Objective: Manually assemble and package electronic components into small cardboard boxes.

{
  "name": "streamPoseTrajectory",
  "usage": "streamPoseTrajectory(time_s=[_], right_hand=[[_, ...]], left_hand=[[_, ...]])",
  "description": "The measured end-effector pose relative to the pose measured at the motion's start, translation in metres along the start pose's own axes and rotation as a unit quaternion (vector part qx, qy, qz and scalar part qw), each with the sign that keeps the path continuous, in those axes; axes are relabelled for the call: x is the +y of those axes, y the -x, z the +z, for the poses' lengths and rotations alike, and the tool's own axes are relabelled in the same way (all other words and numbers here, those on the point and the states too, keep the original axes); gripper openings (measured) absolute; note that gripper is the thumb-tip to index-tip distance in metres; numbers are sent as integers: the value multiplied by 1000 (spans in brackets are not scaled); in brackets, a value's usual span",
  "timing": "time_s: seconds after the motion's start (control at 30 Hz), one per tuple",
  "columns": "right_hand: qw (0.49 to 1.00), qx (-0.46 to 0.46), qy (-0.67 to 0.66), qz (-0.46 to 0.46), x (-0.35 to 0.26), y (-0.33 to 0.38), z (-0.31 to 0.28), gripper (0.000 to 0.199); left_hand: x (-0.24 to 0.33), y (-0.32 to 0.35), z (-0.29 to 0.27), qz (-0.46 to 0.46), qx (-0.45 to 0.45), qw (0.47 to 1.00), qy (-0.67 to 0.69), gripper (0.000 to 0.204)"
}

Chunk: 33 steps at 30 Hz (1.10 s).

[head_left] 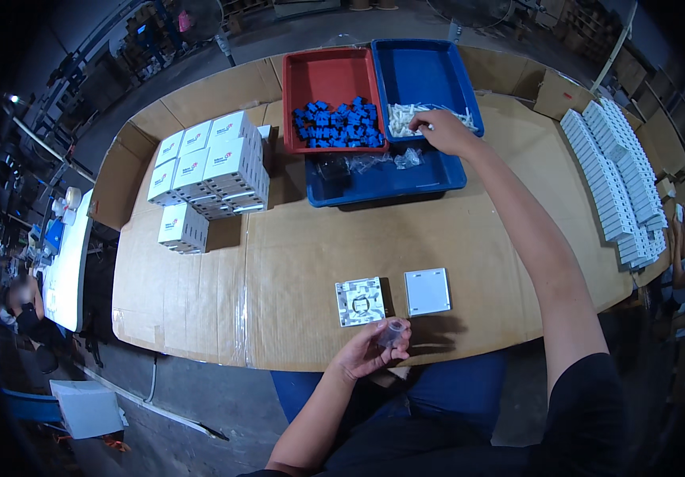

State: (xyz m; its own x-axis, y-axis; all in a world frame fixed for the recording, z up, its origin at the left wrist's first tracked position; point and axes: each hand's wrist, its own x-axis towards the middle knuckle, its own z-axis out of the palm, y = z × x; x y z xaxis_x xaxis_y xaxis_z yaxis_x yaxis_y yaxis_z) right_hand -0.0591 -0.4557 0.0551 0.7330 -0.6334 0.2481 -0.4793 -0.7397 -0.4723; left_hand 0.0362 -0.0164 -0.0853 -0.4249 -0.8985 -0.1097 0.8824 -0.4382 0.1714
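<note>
**Cardboard-topped table, one hand in the blue tray**

Cardboard covers the table [295, 262], and the blue tray [422, 71] at its far side serves as the landmark. The right hand [442, 131] reaches into that tray, fingers pinched together on the heap of small white parts [406, 118] lying there. Just left of the blue tray, touching it, stands a red tray [327, 75] with a pile of blue pieces [338, 123]. A second blue tray [390, 181] lies under the front of both and holds clear plastic bags [382, 161].

Well in front of the blue tray, at the near table edge, the left hand [370, 350] is curled around a small clear piece [394, 330]. Just beyond it lie two white square plates [394, 296] side by side. Far left of the blue tray stand stacked white boxes [207, 171]; to its right, rows of white boxes [617, 179].
</note>
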Motion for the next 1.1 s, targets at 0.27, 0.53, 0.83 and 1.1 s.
streamPoseTrajectory(time_s=[0.27,0.53,0.83,1.1], right_hand=[[991,-27,127,14,50,-45,-2,21],[973,-56,224,16,43,-41,-11,17],[974,-25,222,-27,47,-50,-3,15],[958,-70,277,-18,38,-52,-1,14]], left_hand=[[2,-2,11,-12,14,1000,-10,51],[4,-3,13,-36,39,998,-38,52],[4,-8,9,-31,4,999,-19,50],[4,-5,14,-15,5,999,-38,49]])
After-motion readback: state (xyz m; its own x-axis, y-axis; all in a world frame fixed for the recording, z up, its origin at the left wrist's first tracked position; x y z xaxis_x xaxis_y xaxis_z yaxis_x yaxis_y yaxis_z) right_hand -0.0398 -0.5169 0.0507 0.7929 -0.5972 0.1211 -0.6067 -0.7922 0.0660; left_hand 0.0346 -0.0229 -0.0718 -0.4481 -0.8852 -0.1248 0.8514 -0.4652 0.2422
